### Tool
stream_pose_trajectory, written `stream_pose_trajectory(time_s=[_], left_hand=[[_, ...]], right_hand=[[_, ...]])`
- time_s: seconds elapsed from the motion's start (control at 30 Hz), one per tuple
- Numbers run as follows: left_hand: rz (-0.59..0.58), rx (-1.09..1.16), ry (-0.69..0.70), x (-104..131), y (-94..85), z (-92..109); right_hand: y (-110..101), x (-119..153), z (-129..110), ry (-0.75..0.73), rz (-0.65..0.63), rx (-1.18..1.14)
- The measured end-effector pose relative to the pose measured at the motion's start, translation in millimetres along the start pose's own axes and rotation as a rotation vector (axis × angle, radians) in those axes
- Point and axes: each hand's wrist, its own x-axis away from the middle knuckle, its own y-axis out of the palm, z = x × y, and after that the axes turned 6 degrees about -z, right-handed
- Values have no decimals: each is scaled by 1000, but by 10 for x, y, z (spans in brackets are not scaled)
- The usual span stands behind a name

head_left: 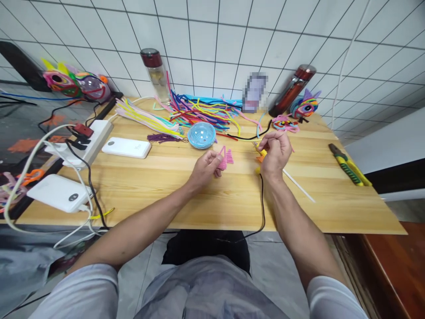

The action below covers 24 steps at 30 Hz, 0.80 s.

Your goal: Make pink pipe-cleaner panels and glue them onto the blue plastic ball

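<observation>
My left hand (206,167) is closed, pinching a small pink pipe-cleaner shape (223,163) above the middle of the table. A ridged pink section shows just right of the fingertips; whether it is joined to the held shape I cannot tell. My right hand (275,153) is wrapped round a yellow and orange hot glue gun (262,156), mostly hidden by the fingers. Its tip points left, toward the pink shape, without touching it. A white glue stick (300,187) sticks out behind, and a black cord (263,199) hangs over the table's front edge.
A blue bowl (201,135) stands beyond my left hand, before a pile of coloured pipe cleaners (202,110). Two bottles (156,75) (294,88) stand at the back. Pliers (348,165) lie right; a power bank (126,147) and power strip (94,144) lie left.
</observation>
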Motion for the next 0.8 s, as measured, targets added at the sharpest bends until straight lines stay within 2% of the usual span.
stream_pose_trajectory(time_s=[0.2, 0.6, 0.8], left_hand=[[4, 51, -23, -31, -14, -44], [79, 106, -40, -28, -27, -62], [93, 103, -13, -32, -16, -58]], right_hand=[[9, -18, 116, 93, -49, 43], [16, 34, 232, 103, -128, 140], [-15, 14, 246, 126, -80, 182]])
